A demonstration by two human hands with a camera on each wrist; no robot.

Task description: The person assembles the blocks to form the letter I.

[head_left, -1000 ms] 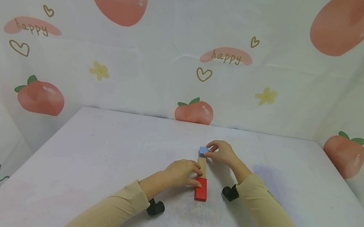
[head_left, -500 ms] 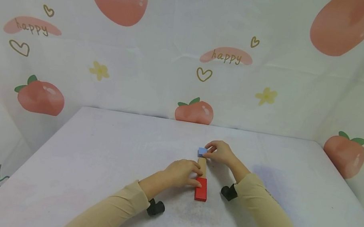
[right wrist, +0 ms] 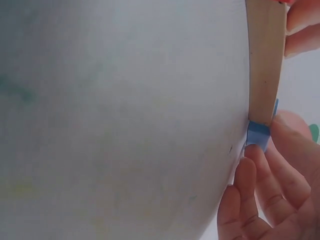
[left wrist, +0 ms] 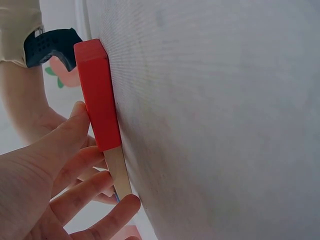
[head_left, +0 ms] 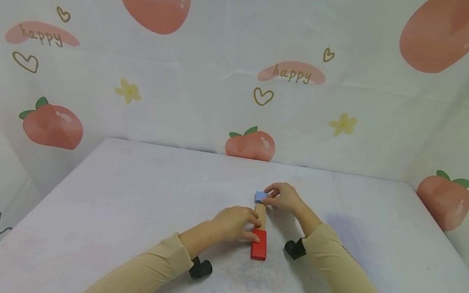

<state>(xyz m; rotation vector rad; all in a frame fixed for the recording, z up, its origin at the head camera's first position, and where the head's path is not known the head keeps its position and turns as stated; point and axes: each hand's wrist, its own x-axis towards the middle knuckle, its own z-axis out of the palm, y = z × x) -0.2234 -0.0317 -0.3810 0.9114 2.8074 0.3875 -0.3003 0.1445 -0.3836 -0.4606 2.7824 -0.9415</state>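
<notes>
Three blocks lie end to end in a line on the table: a red block (head_left: 259,251) nearest, a plain wooden block (head_left: 261,215) in the middle, a small blue block (head_left: 259,196) farthest. My left hand (head_left: 230,223) rests at their left side, its thumb on the red block and its loosely stretched fingers by the plain one. At the far end my right hand (head_left: 285,197) pinches the blue block between thumb and fingers. The right wrist view shows the blue block (right wrist: 258,136) at the end of the plain block (right wrist: 265,65); fingers partly cover it.
A white table (head_left: 150,194) spreads out around the blocks. Behind it hangs a white cloth (head_left: 205,99) printed with peaches, hearts and flowers. A black wrist-worn device (head_left: 201,269) sits under the left cuff and another (head_left: 295,249) under the right.
Over the past second the blue block has shifted slightly left and nearer, along with my right hand. The left hand, the red block and the plain block have stayed in place.
</notes>
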